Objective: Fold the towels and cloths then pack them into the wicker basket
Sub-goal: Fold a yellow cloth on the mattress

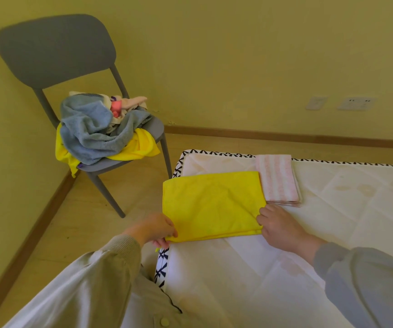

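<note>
A yellow cloth (pixel 212 204), folded in half, lies flat on the corner of the white mattress (pixel 332 233). My left hand (pixel 155 229) pinches its near left corner at the mattress edge. My right hand (pixel 278 226) grips its near right corner, fingers tucked under the fold. A folded pink-and-white striped towel (pixel 277 178) lies just beyond the yellow cloth's right edge. A heap of unfolded cloths (pixel 96 131), blue-grey on top with yellow and pink ones under it, sits on the grey chair. No wicker basket is in view.
The grey chair (pixel 56 50) stands in the room corner on the wooden floor (pixel 84 221), left of the mattress. Yellow walls close the left and far sides. Two wall sockets (pixel 356 103) sit low on the far wall.
</note>
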`<action>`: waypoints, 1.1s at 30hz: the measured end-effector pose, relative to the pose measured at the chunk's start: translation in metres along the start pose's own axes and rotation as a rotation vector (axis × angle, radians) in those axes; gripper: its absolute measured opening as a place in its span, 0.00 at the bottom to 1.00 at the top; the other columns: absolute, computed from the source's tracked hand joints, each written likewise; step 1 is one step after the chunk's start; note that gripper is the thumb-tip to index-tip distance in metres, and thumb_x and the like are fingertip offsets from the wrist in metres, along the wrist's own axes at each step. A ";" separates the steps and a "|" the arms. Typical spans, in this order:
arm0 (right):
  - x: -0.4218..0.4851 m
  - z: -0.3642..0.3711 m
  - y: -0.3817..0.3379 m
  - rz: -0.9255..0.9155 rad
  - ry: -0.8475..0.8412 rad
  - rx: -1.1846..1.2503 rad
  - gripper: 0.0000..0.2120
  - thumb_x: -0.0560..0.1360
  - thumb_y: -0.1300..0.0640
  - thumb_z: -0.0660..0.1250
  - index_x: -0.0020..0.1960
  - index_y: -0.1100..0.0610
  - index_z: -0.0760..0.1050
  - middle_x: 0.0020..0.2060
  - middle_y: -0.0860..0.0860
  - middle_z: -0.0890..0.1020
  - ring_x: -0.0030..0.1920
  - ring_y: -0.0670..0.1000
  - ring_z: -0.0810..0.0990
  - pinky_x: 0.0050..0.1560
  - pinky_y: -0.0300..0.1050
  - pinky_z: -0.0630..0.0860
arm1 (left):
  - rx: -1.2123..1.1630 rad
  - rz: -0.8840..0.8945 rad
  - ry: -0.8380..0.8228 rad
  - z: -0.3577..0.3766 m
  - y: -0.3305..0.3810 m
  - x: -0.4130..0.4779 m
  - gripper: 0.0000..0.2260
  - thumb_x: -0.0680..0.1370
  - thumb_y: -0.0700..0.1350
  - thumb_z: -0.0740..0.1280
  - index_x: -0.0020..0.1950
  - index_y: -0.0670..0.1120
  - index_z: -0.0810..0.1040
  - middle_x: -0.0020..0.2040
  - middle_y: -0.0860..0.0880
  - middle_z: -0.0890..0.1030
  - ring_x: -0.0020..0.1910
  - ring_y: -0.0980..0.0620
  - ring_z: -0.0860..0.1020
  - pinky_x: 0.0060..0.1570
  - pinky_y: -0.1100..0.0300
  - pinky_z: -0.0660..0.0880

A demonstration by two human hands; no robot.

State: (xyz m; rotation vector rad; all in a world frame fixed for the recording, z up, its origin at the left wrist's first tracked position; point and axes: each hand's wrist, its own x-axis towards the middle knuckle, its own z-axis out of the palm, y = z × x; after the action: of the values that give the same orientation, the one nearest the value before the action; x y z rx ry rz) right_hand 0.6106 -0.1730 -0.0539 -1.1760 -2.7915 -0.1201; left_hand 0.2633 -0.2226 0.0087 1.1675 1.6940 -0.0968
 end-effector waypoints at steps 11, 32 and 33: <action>0.024 -0.017 -0.010 0.894 -0.287 0.370 0.14 0.77 0.47 0.60 0.39 0.56 0.67 0.32 0.51 0.73 0.36 0.54 0.73 0.31 0.46 0.61 | 0.625 0.397 0.310 0.024 0.019 0.011 0.08 0.76 0.51 0.66 0.47 0.48 0.73 0.48 0.49 0.70 0.47 0.50 0.68 0.41 0.59 0.65; 0.019 -0.027 0.001 0.974 -0.447 0.443 0.23 0.74 0.45 0.67 0.27 0.56 0.66 0.25 0.51 0.73 0.29 0.51 0.73 0.29 0.43 0.63 | 0.780 0.420 0.181 0.021 0.007 0.011 0.05 0.77 0.43 0.62 0.47 0.49 0.77 0.48 0.49 0.78 0.43 0.51 0.70 0.41 0.60 0.66; 0.017 -0.026 -0.002 0.968 -0.478 0.420 0.22 0.75 0.45 0.66 0.28 0.56 0.66 0.26 0.51 0.72 0.30 0.50 0.72 0.28 0.43 0.62 | 0.745 0.402 0.171 0.023 0.006 0.011 0.05 0.77 0.46 0.62 0.45 0.49 0.77 0.46 0.49 0.77 0.43 0.51 0.70 0.41 0.60 0.66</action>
State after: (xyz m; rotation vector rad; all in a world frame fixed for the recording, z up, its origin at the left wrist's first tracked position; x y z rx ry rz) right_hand 0.5991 -0.1652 -0.0259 -2.4375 -2.0109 0.8593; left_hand 0.2832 -0.2254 -0.0081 2.1002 1.5685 -0.4119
